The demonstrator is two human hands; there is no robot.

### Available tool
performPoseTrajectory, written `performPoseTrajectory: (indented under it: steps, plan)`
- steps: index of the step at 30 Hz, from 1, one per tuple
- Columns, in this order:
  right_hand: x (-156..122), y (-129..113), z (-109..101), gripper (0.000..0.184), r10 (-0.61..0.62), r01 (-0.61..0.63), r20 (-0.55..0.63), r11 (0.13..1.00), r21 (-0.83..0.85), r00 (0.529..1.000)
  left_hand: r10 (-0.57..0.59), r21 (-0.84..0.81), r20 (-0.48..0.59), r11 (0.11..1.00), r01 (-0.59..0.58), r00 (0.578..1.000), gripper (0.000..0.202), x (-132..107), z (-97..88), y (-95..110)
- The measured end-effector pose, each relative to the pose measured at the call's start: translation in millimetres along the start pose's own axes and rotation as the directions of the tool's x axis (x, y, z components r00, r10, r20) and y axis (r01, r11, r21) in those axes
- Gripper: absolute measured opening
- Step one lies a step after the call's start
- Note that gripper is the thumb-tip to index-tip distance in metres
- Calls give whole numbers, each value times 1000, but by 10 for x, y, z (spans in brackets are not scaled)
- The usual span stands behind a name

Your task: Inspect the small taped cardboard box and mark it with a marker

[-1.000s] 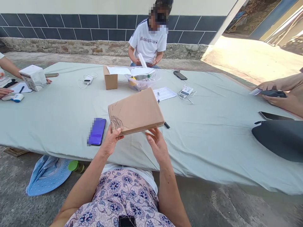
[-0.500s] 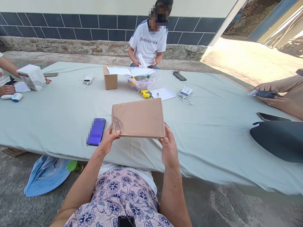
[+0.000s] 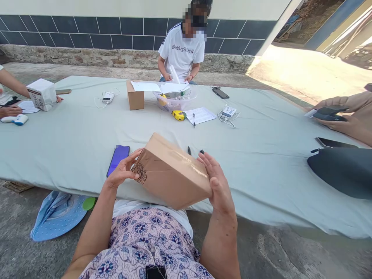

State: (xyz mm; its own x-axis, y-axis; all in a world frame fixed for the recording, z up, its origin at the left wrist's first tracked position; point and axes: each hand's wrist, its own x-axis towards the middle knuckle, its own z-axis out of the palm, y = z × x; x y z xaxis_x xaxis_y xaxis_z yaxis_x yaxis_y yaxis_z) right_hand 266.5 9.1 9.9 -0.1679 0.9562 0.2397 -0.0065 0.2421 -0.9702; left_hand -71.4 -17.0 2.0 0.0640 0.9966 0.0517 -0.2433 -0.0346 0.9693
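A closed brown cardboard box is tilted above the near edge of the table, held between both hands. Black scribbled lines mark its left corner, and torn tape residue runs along its upper side. My left hand grips the left end, thumb on the face towards me and fingers behind. Against the right end presses my right hand, its fingers fairly straight along the side and the thumb raised. Left of the box lies a phone with a purple screen. Just beyond the box are a black pen and a small black object.
A pale cloth covers the table. Farther back stand a small carton and a plastic basket, near a yellow tape measure and a written sheet. A dark cap lies right. Other people sit around the table.
The box has turned and tipped, lowering its near corner and exposing its taped side. My right hand has moved right and its fingers have straightened. A pen behind the box now shows.
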Motion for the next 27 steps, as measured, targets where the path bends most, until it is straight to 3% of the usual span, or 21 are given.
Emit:
performPoseTrajectory:
  steps: [4,9,14,20,24,27]
  plan:
    - [11,-57,-23,81,40,10,163,956,-294,986,124,114,30,985,-127,992,67,-31,-35,108]
    - [2,-160,-16,81,16,92,280,926,-366,960,225,192,38,955,-228,974,58,-102,80,321]
    - [-16,-135,25,100,-30,142,330,937,-320,944,319,366,173,858,-361,932,51,-158,295,538]
    - [-68,-58,127,120,-96,149,314,978,-148,944,402,605,382,572,-554,832,69,-196,522,740]
    - [-81,-17,210,126,-127,124,266,992,28,956,432,663,521,337,-668,736,75,-220,641,791]
    - [-43,46,307,125,-129,99,149,976,196,980,479,657,502,330,-678,720,70,-203,726,745]
